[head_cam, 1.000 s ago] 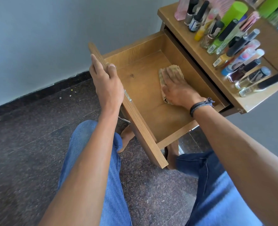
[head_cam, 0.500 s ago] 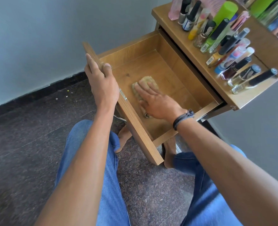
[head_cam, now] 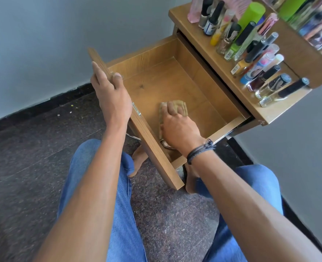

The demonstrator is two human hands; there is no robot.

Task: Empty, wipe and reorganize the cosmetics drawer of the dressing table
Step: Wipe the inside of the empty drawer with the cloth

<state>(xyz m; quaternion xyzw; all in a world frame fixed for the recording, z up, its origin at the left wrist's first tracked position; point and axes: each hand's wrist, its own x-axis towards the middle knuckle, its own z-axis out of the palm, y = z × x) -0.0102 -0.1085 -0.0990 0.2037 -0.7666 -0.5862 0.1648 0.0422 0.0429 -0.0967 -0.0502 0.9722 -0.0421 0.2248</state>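
Observation:
The wooden drawer (head_cam: 165,82) of the dressing table (head_cam: 196,33) is pulled out, and only a cloth lies in it. My left hand (head_cam: 112,99) grips the top edge of the drawer front (head_cam: 156,152), thumb on the inner side. Down in the drawer near the front, my right hand (head_cam: 179,129) presses a folded tan cloth (head_cam: 182,106) on the bottom, fingers bent over it. Part of the cloth is hidden under my palm. Several cosmetics bottles (head_cam: 251,46) stand in rows on the table top.
A mirror (head_cam: 317,25) rises behind the bottles at the top right. My knees in blue jeans (head_cam: 118,214) sit under the drawer, bare feet below it. Dark speckled floor (head_cam: 24,167) lies to the left, a grey wall (head_cam: 42,44) behind.
My right hand has drawn the cloth from the drawer's back right corner toward the front, and its fingers have bent. My left hand has kept its grip on the drawer front.

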